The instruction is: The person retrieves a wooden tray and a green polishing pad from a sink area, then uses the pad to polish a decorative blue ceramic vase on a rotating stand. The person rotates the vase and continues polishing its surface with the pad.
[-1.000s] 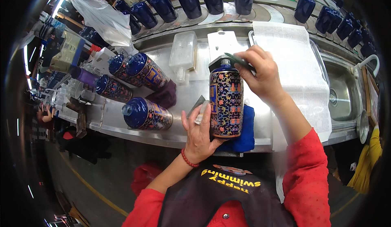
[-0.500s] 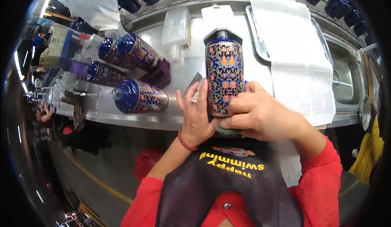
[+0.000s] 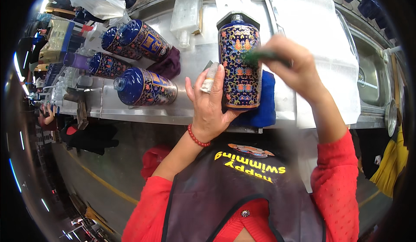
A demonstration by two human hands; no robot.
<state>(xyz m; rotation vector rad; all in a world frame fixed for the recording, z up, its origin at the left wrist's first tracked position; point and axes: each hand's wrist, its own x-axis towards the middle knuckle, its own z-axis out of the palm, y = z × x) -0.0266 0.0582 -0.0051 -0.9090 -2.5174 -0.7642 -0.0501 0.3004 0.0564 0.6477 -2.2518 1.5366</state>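
The left hand (image 3: 208, 107) cups the lower side of a blue enamelled bottle (image 3: 239, 66), palm against it and fingers spread, with a small pale object pinched near the thumb. The bottle stands upright on a blue cloth (image 3: 264, 105) at the near worktop (image 3: 190, 60) edge, long axis vertical, just right of that hand. The right hand (image 3: 290, 68) is closed on a dark green tool (image 3: 260, 56), blurred, touching the bottle's upper right side. Similar bottles (image 3: 145, 88) lie on their sides well left.

Upright bottle (image 3: 239, 66) on cloth (image 3: 260, 107) at counter (image 3: 195, 60) edge; lying bottles (image 3: 145, 88) left, sink (image 3: 372, 77) right
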